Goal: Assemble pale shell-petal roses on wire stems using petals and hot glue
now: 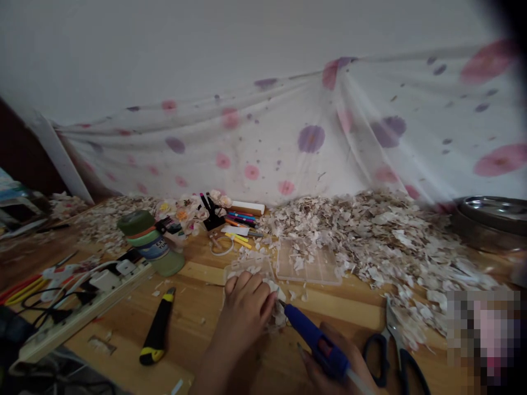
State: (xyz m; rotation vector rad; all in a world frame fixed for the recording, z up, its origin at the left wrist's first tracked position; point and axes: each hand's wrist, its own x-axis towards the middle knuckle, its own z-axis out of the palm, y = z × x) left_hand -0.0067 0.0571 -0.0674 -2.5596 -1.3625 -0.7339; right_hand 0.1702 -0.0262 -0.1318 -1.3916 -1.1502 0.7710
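My left hand [247,302] is closed over a small whitish piece [276,296] at the middle of the wooden table, its fingers curled together. In my right hand [343,354] is a blue glue gun [315,337], its tip pointing up and left and meeting the whitish piece beside my left fingers. A clear glue stick sticks out of the gun's rear. Partly under my left hand lies a clear plastic tray [233,270] with pale flakes in it. Just behind stands a second clear compartment box [308,269], with flakes on it.
Black-handled scissors [393,345] lie at the right, a yellow-black cutter [158,329] at the left. A power strip [82,318], green bottle [152,244], pens [242,219] and a metal bowl [492,222] stand around. Pale flakes [382,236] are heaped along the curtain [263,142].
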